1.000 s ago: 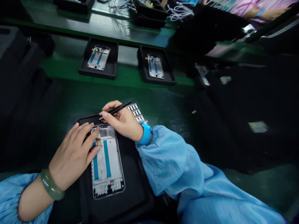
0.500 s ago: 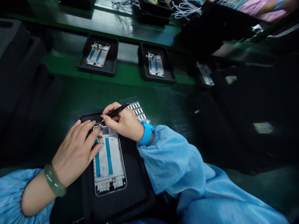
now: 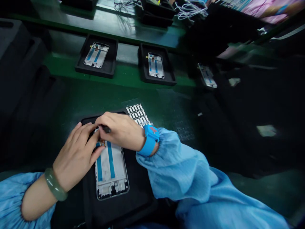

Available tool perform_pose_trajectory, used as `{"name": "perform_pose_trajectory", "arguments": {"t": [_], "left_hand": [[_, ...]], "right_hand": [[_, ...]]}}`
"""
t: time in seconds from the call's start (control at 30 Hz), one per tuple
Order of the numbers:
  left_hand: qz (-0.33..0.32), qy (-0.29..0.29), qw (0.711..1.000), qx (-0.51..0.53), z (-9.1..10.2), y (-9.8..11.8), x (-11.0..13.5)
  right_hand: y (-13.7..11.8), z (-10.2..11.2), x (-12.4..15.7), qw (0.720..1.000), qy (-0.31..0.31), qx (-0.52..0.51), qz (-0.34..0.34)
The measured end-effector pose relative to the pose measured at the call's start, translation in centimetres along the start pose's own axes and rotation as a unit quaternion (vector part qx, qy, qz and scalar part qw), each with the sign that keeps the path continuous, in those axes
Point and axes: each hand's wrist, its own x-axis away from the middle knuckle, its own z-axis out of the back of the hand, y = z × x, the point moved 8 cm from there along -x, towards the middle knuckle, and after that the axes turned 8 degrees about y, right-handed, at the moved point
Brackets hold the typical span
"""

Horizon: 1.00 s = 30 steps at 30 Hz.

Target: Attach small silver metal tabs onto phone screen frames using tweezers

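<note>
A phone frame (image 3: 118, 165) with a silver-white inner side and two blue strips lies on a black tray (image 3: 139, 178). My left hand (image 3: 77, 148) rests over its upper left edge, fingers stretched out flat and thumb near the small orange flex cable (image 3: 102, 143). Closed around a black pen-shaped tool (image 3: 106, 128), my right hand (image 3: 121, 128) is bent over the top end of the frame. The tool's tip and that top end are hidden under my fingers. Just beyond my right wrist lies a sheet of small white stickers (image 3: 138, 113).
Two black trays (image 3: 111, 68) (image 3: 171, 78) with similar phone frames stand at the back. Another frame (image 3: 207, 75) lies farther right. Dark foam blocks (image 3: 14, 47) are stacked at left. White cables (image 3: 192, 11) and another person's pink sleeve (image 3: 257, 9) show at the top.
My right hand has turned over and shifted slightly left and down, so the tool now points differently and more of the sticker sheet shows. The left hand stays in place.
</note>
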Motion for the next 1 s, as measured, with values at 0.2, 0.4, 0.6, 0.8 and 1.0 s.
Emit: {"name": "perform_pose_trajectory", "arguments": {"t": [0.2,0.4,0.6,0.8,1.0], "left_hand": [[0.011,-0.006,1.0,0.014,-0.2,-0.2,0.1],[0.011,-0.008,1.0,0.017,-0.1,-0.2,0.1],[0.015,-0.009,1.0,0.023,-0.1,-0.2,0.1],[0.015,-0.012,1.0,0.018,-0.2,-0.2,0.2],[0.014,-0.004,1.0,0.014,-0.2,-0.3,0.1]], "right_hand": [[3.3,0.3,0.9,0.979,0.065,-0.128,-0.143],[3.5,0.2,1.1,0.974,0.06,-0.157,-0.152],[3.0,0.1,0.9,0.981,0.055,-0.132,-0.133],[3.2,0.3,0.9,0.979,0.063,-0.133,-0.139],[3.4,0.3,0.9,0.976,0.056,-0.14,-0.156]]}}
